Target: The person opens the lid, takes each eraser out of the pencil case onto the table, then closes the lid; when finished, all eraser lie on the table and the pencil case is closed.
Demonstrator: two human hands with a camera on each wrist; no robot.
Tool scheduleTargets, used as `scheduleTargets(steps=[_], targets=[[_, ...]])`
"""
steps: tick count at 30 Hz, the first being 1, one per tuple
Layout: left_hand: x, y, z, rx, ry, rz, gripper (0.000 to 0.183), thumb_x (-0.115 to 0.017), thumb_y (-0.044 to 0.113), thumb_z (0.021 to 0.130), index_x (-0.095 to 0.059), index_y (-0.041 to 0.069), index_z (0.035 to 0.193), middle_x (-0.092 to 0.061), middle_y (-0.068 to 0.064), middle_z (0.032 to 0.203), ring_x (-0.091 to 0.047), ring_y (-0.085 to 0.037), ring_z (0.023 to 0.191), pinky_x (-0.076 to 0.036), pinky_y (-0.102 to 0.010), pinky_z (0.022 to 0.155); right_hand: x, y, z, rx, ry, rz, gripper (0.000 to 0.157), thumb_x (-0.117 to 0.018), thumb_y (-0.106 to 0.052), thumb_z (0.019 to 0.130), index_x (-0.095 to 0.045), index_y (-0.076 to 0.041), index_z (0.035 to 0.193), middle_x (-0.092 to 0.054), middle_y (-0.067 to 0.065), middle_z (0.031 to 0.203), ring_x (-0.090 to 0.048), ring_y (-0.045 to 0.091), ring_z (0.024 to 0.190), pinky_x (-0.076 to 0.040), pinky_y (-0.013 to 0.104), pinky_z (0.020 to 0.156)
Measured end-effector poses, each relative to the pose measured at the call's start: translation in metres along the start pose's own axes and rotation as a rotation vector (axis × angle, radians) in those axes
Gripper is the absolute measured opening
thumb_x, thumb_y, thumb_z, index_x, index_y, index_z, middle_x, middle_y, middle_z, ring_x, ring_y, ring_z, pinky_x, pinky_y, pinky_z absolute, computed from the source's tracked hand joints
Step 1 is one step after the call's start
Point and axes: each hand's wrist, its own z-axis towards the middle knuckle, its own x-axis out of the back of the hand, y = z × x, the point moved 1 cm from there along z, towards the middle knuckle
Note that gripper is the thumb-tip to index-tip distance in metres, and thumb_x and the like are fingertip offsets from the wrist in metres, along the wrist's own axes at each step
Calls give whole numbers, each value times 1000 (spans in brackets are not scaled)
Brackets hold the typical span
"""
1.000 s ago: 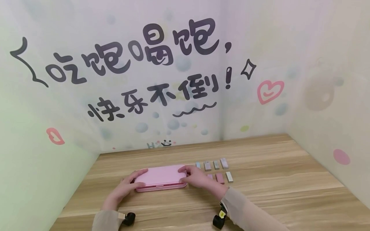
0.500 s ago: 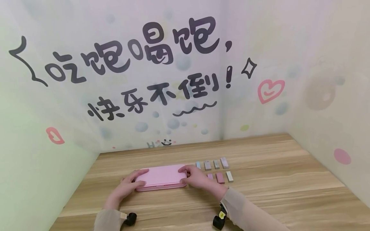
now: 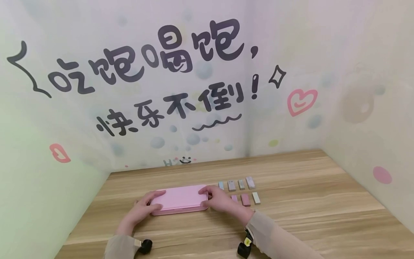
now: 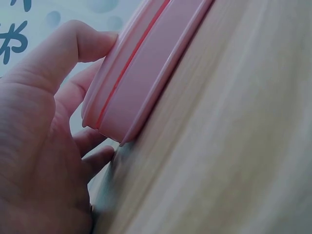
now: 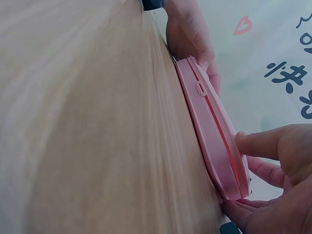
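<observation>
A flat pink pencil case [image 3: 179, 198] lies on the table in the head view, its lid down on its base. My left hand [image 3: 139, 212] grips its left end, with the thumb on the lid near the front edge. At the other end my right hand [image 3: 220, 198] holds the case the same way, thumb and forefinger on the lid. A thin red line runs along the seam between lid and base in both wrist views. In the right wrist view a small clasp [image 5: 201, 88] shows on the front side. The inside of the case is hidden.
Several small eraser-like blocks stand in two rows right of the case, among them a dark pink block [image 3: 245, 200] and a white block [image 3: 256, 198]. My right forearm passes close in front of them. A printed curtain [image 3: 207, 144] borders the wooden table [image 3: 307, 201] at the back.
The pencil case's lid has come down slightly at the front, and the gap along its seam has narrowed. Both hands have kept their places on its ends.
</observation>
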Motion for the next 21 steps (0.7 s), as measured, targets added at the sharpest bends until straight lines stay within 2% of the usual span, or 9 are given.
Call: scheduleTargets(steps=[4, 10, 21], targets=[[0, 0, 0, 9, -3, 13, 52, -70, 30, 86, -58, 16, 135, -39, -19, 148, -21, -45, 141, 15, -72, 100, 1, -2, -1, 2, 0, -1, 29, -74, -7, 84, -67, -8, 112, -60, 11, 120, -50, 22, 99, -43, 44, 91], [1, 1, -1, -6, -5, 29, 52, -71, 30, 86, -58, 17, 134, -40, -19, 147, -22, -45, 140, 14, -73, 99, 0, 0, -1, 5, -1, -29, 30, -76, -6, 81, -68, -10, 110, -60, 6, 112, -49, 21, 93, -41, 38, 82], [1, 0, -1, 20, -11, 25, 54, -70, 32, 87, -57, 17, 137, -33, -23, 151, -17, -46, 141, 15, -72, 100, 1, -3, -1, 9, -5, -29, 30, -76, -4, 80, -68, -8, 110, -60, 8, 113, -48, 22, 95, -42, 39, 84]])
